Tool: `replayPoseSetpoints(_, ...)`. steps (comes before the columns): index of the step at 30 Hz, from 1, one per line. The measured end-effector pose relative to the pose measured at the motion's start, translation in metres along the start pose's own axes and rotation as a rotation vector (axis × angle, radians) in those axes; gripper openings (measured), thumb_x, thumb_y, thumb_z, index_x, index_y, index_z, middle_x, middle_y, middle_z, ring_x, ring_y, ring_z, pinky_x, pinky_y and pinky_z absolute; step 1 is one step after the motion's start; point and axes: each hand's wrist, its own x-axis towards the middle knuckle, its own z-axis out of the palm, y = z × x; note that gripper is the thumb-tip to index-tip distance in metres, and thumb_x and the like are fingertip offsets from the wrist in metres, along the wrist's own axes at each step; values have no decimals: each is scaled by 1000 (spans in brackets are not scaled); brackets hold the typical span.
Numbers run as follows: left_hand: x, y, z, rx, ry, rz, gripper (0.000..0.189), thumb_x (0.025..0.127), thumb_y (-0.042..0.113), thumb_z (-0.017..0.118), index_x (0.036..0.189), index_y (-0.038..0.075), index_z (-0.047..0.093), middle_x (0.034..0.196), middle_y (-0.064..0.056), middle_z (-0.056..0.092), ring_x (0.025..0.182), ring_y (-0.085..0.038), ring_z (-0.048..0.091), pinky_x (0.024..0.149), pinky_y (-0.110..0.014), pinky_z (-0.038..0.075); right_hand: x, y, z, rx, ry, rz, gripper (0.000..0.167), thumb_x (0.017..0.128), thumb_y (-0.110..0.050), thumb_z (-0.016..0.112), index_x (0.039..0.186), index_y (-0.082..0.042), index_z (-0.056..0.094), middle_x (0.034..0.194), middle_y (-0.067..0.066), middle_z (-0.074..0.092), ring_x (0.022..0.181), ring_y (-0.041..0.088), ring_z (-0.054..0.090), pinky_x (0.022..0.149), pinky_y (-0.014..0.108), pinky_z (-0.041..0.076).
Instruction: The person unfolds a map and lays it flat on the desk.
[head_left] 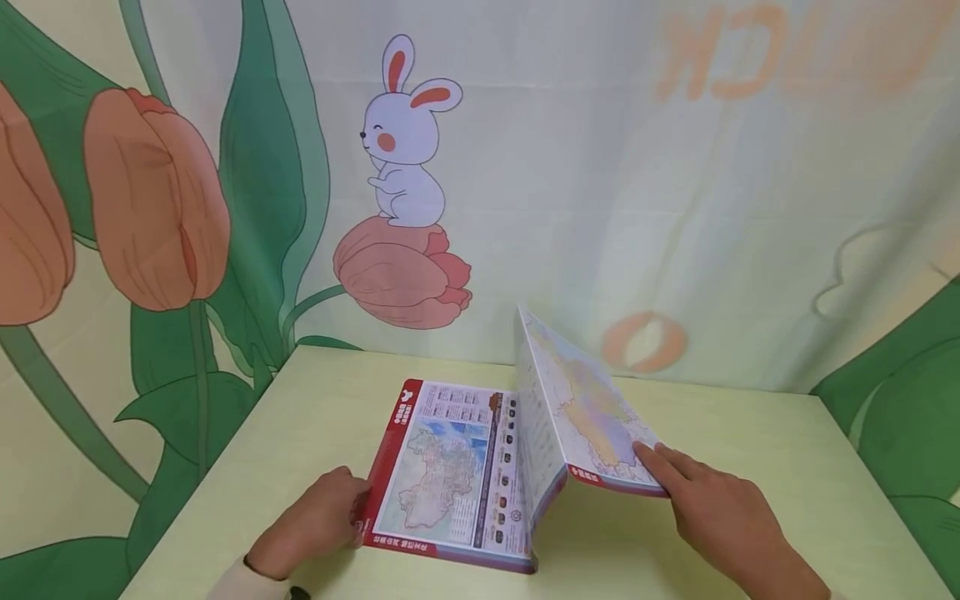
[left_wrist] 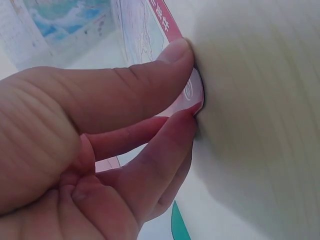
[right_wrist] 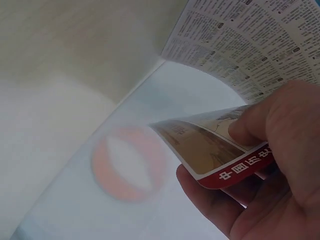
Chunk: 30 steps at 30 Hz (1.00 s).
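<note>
A folded map (head_left: pixel 438 475) with red borders stands partly unfolded above the pale table, its left panel facing up and its middle fold raised. At its lower left corner my left hand (head_left: pixel 318 517) pinches the red edge. The left wrist view shows the thumb on one face of the map corner (left_wrist: pixel 188 92) and the fingers behind. My right hand (head_left: pixel 723 508) grips the outer edge of the right, tilted panel (head_left: pixel 592 400), thumb on top. In the right wrist view, a brown-printed panel (right_wrist: pixel 200 150) lies between thumb and fingers, near another panel of dense text (right_wrist: pixel 235 50).
The pale table (head_left: pixel 247 450) reaches back to a hanging cloth (head_left: pixel 540 208) printed with tulips and a white rabbit. The cloth stands close behind the map's raised fold.
</note>
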Motion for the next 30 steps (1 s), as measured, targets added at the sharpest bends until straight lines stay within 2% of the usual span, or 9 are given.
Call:
replayPoseSetpoints(7, -3, -13, -8, -21, -24, -51, 45, 77, 5, 92, 118, 11, 74, 89, -3, 55, 85, -18, 48, 72, -33, 45, -20, 26, -3, 52, -27, 81, 71, 79, -7, 88, 144, -24, 64, 131, 10, 75, 92, 32, 77, 53, 36, 46)
replayPoseSetpoints(12, -7, -21, -11, -34, -26, -76, 45, 77, 5, 92, 119, 10, 74, 89, -4, 55, 85, -19, 48, 71, -32, 45, -33, 45, -4, 66, 32, 75, 73, 73, -8, 91, 139, -24, 65, 127, 10, 77, 86, 31, 77, 53, 37, 48)
replayPoseSetpoints(16, -8, -28, -13, -37, -18, -81, 46, 77, 5, 91, 119, 10, 74, 90, -3, 56, 86, -19, 48, 72, -33, 45, -43, 58, -4, 76, 46, 97, 72, 71, -6, 90, 137, -24, 68, 125, 9, 77, 84, 29, 76, 55, 37, 48)
replayPoseSetpoints(23, -6, -40, -19, -48, -40, -110, 51, 78, 7, 91, 125, 7, 72, 95, -5, 57, 89, -20, 50, 74, -34, 48, -54, 79, -4, 148, -115, 251, 62, 79, -6, 87, 137, -17, 70, 120, 16, 78, 87, 30, 75, 61, 42, 52)
replayPoseSetpoints(30, -4, -51, -25, -34, -41, -118, 50, 78, 7, 91, 123, 5, 72, 96, -6, 58, 88, -21, 51, 75, -35, 48, -69, 100, 9, 203, -68, 302, 53, 78, -2, 87, 129, -12, 74, 104, 18, 79, 76, 22, 68, 60, 36, 49)
